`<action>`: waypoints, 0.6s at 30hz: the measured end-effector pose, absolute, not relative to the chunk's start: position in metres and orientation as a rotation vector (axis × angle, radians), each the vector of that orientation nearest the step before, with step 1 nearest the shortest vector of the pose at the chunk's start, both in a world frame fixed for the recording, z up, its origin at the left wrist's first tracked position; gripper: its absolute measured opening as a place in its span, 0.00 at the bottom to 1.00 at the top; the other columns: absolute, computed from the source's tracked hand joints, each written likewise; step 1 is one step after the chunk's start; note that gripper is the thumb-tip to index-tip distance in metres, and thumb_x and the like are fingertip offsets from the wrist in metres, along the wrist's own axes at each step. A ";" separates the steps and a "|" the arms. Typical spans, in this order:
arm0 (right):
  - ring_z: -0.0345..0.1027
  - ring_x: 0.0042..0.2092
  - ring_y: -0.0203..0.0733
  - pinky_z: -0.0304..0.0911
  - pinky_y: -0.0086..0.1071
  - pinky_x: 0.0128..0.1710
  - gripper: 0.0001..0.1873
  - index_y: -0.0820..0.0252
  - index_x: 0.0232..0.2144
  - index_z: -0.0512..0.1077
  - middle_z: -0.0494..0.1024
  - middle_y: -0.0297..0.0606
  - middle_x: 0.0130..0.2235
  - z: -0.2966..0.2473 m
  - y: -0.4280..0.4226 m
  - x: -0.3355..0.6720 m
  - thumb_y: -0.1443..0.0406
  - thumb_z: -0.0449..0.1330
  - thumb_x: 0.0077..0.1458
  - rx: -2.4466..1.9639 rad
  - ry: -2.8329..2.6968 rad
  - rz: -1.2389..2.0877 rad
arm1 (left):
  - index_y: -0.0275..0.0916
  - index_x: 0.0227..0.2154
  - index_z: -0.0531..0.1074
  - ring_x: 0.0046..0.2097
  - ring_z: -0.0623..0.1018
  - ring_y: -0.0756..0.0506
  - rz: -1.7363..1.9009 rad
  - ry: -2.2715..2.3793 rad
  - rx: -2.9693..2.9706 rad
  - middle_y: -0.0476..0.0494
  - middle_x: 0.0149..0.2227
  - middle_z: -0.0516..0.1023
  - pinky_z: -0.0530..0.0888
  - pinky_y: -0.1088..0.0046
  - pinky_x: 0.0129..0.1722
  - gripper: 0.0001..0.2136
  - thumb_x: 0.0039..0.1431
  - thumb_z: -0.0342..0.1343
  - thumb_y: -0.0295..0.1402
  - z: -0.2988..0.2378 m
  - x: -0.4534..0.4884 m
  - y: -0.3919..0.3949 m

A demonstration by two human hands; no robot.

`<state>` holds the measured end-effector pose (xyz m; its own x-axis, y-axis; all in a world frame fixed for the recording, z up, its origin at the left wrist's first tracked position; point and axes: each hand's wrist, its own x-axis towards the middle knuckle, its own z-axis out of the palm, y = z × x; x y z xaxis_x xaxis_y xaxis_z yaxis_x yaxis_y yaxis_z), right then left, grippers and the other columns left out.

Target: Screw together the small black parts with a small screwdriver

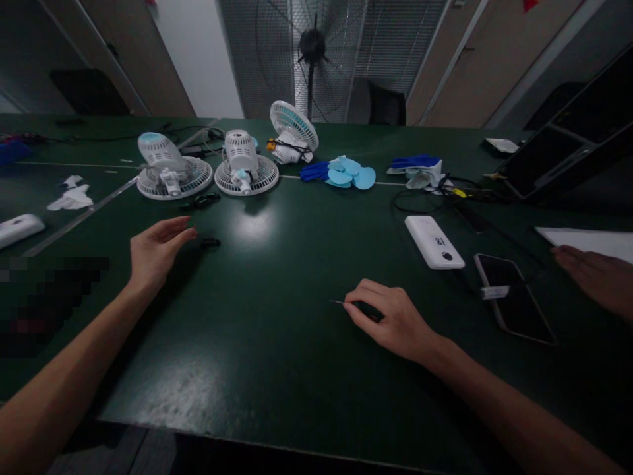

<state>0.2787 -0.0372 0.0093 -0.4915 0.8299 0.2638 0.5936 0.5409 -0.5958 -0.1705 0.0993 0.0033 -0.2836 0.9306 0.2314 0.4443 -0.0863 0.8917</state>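
Note:
My right hand (388, 316) is closed around the dark handle of a small screwdriver (368, 310). Its thin metal shaft points left, just above the green table (277, 369). On the left, my left hand (157, 254) is raised over the table with thumb and fingertips drawn together in a pinch. Whatever lies between those fingertips is too small to make out. A small black part (210, 243) lies just right of them, and more dark pieces (202, 200) lie behind. Two white fan heads (174, 178) (246, 175) rest face down beyond my left hand.
Farther back are a tilted white fan (294, 132), light blue blades (352, 173) and blue-white gloves (418, 171). A white power bank (434, 243) and a phone (517, 300) lie right. Another person's hand (596, 277) touches a white sheet (593, 241). Cables (420, 204) trail nearby.

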 end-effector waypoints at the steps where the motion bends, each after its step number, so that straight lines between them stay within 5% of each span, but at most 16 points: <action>1: 0.71 0.35 0.38 0.66 0.32 0.34 0.09 0.61 0.43 0.77 0.78 0.39 0.39 0.009 -0.037 0.278 0.64 0.57 0.69 -1.145 -2.252 0.583 | 0.34 0.55 0.77 0.48 0.83 0.41 1.337 1.741 1.515 0.37 0.48 0.83 0.75 0.60 0.57 0.27 0.54 0.68 0.41 0.004 -0.170 0.098; 10: 0.71 0.35 0.37 0.65 0.31 0.33 0.08 0.60 0.43 0.77 0.77 0.38 0.39 0.010 -0.038 0.279 0.65 0.58 0.69 -1.140 -2.246 0.611 | 0.38 0.52 0.79 0.43 0.80 0.44 1.018 1.870 2.147 0.43 0.47 0.81 0.76 0.66 0.52 0.21 0.63 0.57 0.47 0.012 -0.171 0.093; 18: 0.70 0.35 0.37 0.64 0.32 0.33 0.08 0.59 0.43 0.77 0.76 0.36 0.39 0.007 -0.038 0.278 0.64 0.58 0.69 -1.150 -2.252 0.598 | 0.38 0.52 0.77 0.51 0.76 0.42 0.739 1.639 2.341 0.41 0.52 0.76 0.71 0.67 0.56 0.26 0.66 0.51 0.54 0.011 -0.177 0.101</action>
